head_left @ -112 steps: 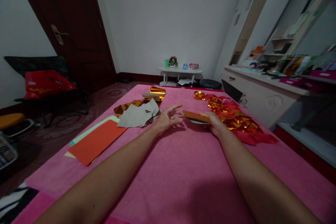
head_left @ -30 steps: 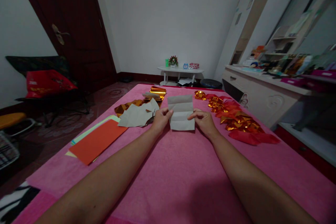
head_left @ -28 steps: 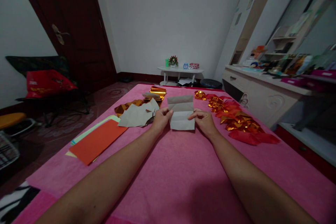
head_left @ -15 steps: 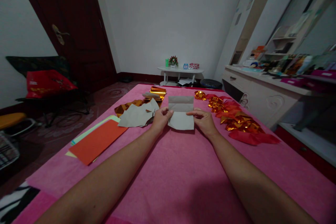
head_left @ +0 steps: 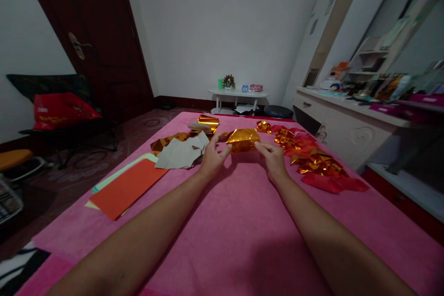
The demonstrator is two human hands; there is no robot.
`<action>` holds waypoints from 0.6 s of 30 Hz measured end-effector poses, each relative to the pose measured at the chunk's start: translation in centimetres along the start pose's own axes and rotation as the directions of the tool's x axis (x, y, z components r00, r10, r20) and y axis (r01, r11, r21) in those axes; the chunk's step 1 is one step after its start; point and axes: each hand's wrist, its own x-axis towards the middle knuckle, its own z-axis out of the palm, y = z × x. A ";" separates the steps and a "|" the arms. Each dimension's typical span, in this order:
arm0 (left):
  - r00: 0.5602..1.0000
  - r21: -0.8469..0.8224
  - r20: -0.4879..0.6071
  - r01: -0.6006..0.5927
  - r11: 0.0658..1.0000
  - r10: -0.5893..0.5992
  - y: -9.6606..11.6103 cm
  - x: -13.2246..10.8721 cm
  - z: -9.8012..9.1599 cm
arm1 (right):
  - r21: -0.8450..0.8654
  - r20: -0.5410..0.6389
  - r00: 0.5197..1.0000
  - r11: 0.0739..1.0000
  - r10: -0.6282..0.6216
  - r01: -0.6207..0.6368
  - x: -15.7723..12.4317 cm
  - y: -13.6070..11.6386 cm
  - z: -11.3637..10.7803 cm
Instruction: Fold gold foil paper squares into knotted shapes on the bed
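Both my hands hold a folded piece of gold foil paper (head_left: pixel 243 139) just above the pink cloth (head_left: pixel 236 222) on the table. My left hand (head_left: pixel 213 157) pinches its left edge with thumb and fingers. My right hand (head_left: pixel 272 157) pinches its right edge the same way. The shiny gold side faces me. A pile of grey-backed and gold sheets (head_left: pixel 180 150) lies just left of my left hand. A row of folded gold and red foil pieces (head_left: pixel 308 157) runs along the right of my right hand.
Red and pale green paper sheets (head_left: pixel 126 187) lie near the table's left edge. A small gold stack (head_left: pixel 208 121) sits at the far end. A white dresser (head_left: pixel 350 125) stands to the right, a dark door (head_left: pixel 90 37) and a chair with a red bag (head_left: pixel 58 111) to the left.
The sheet showed its grey back and stood unfolded between my hands. It is now folded smaller with the gold side out, and my hands have shifted slightly farther away.
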 end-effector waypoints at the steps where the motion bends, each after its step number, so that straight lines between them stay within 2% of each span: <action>1: 1.000 -0.030 0.016 0.013 0.999 -0.012 0.3 0.1 0.1 | -0.002 -0.020 0.999 1.000 -0.028 0.028 0.1 -0.2 0.2; 5: 0.995 -0.193 0.009 0.096 0.976 -0.096 0.6 0.7 0.6 | 0.010 -0.048 0.997 0.998 -0.067 0.067 0.4 -0.5 0.9; 9: 0.992 -0.217 -0.001 0.119 0.969 -0.123 0.8 1.2 0.3 | -0.079 -0.029 0.995 0.993 -0.093 0.090 0.3 -0.6 1.0; 12: 0.986 -0.199 -0.011 0.159 0.967 -0.164 0.9 1.4 0.0 | -0.233 -0.049 0.974 0.951 -0.220 0.203 0.1 -1.3 0.8; 14: 0.979 -0.212 -0.032 0.190 0.959 -0.201 0.8 1.6 -0.1 | -0.272 -0.051 0.954 0.923 -0.297 0.273 0.0 -1.8 0.7; 18: 0.966 -0.273 -0.034 0.237 0.932 -0.255 0.3 1.8 -0.1 | -0.143 0.059 0.961 0.951 -0.269 0.275 -0.2 -2.3 1.0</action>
